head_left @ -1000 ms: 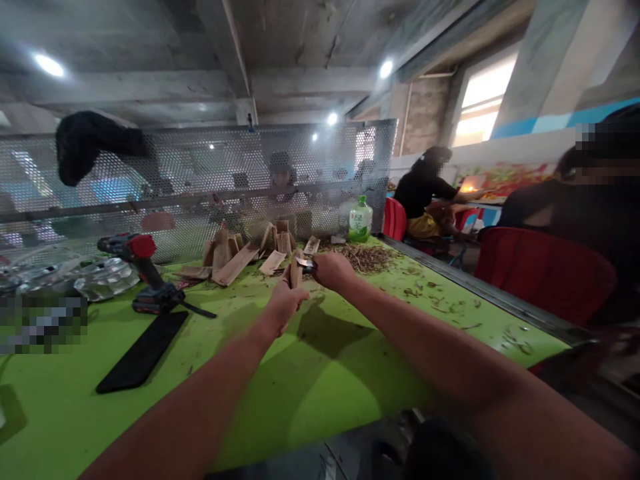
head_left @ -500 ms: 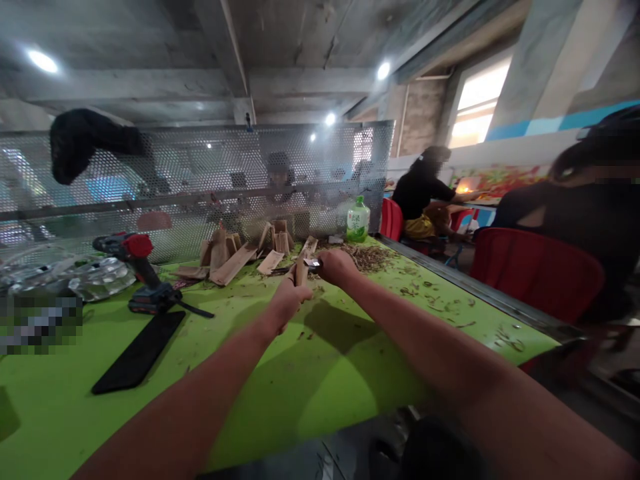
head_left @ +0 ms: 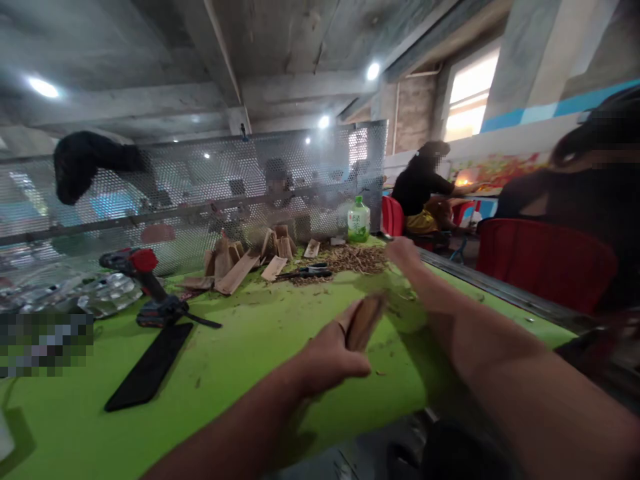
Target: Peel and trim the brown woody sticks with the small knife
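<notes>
My left grip (head_left: pixel 327 357) is clenched around a brown strip (head_left: pixel 365 321), which juts up past the fingers (head_left: pixel 345 320) above the green tabletop (head_left: pixel 240 360). My right grip (head_left: pixel 403 252) hangs well apart from it, over the tabletop's far side; it looks curled, with nothing visible in it, but I can't tell if it's shut. Just beside it lies a heap of shavings (head_left: pixel 355 260), with a knife (head_left: pixel 305 273) at its edge, near more brown strips (head_left: pixel 235 272). A cordless drill (head_left: pixel 145 283) sits farther left.
</notes>
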A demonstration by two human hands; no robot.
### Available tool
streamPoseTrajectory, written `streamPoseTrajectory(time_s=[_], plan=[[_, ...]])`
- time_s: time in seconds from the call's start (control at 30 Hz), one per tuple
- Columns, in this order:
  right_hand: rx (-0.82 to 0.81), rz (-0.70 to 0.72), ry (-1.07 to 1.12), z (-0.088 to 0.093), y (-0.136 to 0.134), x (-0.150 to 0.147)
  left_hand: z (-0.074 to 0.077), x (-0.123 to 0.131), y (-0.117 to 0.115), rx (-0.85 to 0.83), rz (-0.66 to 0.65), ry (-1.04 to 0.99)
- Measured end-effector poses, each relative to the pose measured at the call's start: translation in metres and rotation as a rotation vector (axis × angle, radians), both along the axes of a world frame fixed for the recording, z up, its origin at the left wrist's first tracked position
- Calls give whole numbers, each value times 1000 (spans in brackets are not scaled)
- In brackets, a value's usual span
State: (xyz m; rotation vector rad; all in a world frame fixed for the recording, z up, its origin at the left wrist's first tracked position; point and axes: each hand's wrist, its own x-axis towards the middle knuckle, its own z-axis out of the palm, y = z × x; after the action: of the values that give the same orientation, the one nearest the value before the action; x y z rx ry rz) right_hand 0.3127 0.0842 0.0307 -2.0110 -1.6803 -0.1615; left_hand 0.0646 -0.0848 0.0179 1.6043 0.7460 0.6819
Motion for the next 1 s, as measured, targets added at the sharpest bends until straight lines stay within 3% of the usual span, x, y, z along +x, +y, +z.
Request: streamPoseTrajectory(time_s=[0.07,0.1,0.17,0.27,0.37,0.5,0.73,1.0], plan=[[27,-117,57,2,7,3,-3,-2,10,33,161,-85],[46,-104,68,2,9,-7,-6,-6,20,43,270,-116],[78,57,79,1,9,-42,-14,-16,44,-7,439,-133],[96,321,-56,-3,-5,-99,-26,-30,69,-25,552,-156],[56,454,-181,-4,-27,-129,-28,-34,75,22,569,-183],[11,471,-253,-3,-42,-134,-24,-32,72,75,569,-184],[-19,450,-279,-2,-39,-133,-21,-29,74,191,626,-123],[29,437,-300,-8,-26,-116,-12,-16,64,126,611,-52]])
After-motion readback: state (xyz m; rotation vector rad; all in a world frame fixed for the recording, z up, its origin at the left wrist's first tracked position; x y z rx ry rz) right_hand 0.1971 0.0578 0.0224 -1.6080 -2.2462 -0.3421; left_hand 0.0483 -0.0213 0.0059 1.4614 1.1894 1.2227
